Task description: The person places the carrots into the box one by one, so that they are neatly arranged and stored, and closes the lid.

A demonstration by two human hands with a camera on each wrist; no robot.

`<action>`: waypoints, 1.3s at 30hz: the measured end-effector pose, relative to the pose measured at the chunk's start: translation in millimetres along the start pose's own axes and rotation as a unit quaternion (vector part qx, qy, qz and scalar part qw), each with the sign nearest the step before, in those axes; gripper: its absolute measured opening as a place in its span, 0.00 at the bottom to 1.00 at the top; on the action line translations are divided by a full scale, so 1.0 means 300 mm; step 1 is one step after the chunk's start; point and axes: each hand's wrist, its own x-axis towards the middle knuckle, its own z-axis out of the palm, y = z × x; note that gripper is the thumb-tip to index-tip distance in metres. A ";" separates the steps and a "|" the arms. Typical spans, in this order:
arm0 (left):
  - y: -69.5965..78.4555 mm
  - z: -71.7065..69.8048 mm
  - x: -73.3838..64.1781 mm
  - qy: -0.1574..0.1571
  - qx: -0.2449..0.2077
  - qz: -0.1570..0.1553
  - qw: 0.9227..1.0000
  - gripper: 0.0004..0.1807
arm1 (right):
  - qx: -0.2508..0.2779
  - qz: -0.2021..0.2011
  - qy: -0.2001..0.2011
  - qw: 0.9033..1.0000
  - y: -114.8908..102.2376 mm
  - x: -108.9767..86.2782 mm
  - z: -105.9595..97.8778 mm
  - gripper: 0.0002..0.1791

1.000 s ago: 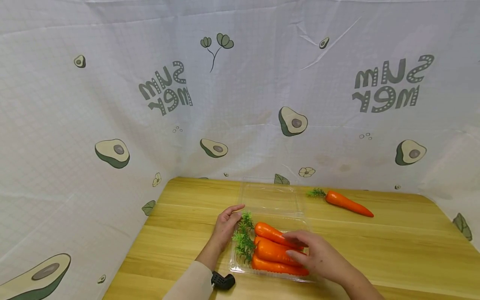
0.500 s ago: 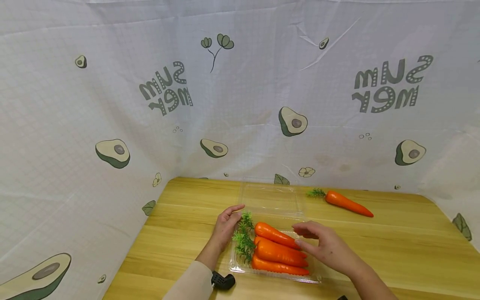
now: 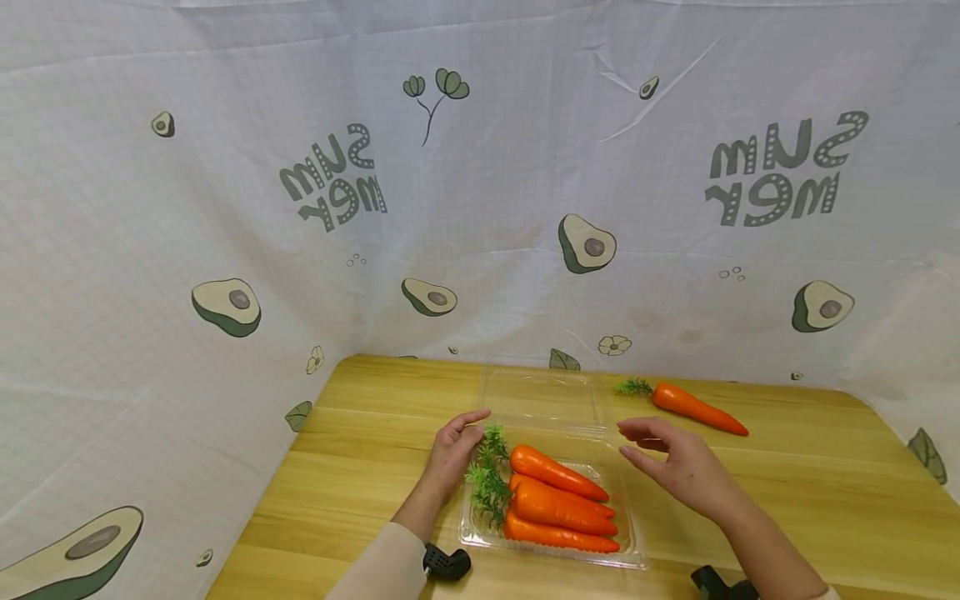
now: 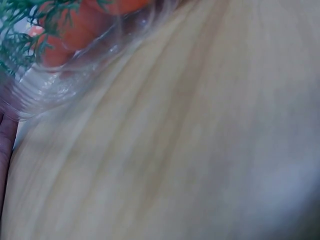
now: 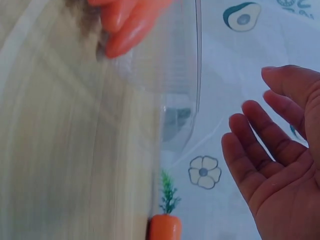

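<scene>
Several orange carrots [image 3: 562, 508] with green leafy tops [image 3: 487, 479] lie side by side in a clear plastic clamshell box [image 3: 558, 560]. The box's clear lid [image 3: 540, 396] is folded back away from me. My left hand [image 3: 452, 454] rests at the box's left edge beside the leaves, its fingers loosely extended; only a sliver of it shows in the left wrist view. To the right of the box, my right hand [image 3: 682, 462] is raised with nothing in it, thumb and fingers apart. In the right wrist view, its fingers [image 5: 250, 150] are spread and slightly bent.
One more carrot [image 3: 697, 408] lies on the wooden table [image 3: 787, 475] at the back right, beyond my right hand. A white curtain [image 3: 510, 167] printed with avocados hangs behind and along the sides. Black wrist devices [image 3: 447, 563] show near the front edge.
My right hand has come off the carrots in the box and moved right and away, past the box's right edge. The left hand and the carrots have stayed in place.
</scene>
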 end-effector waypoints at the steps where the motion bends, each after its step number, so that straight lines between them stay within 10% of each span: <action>1: -0.001 0.000 0.000 0.001 0.001 -0.001 1.000 0.23 | -0.003 0.002 0.004 1.000 0.008 0.005 -0.006 0.19; 39: 0.003 0.000 0.001 0.000 -0.009 0.000 1.000 0.22 | -0.014 0.174 0.020 0.985 0.369 0.135 -0.134 0.38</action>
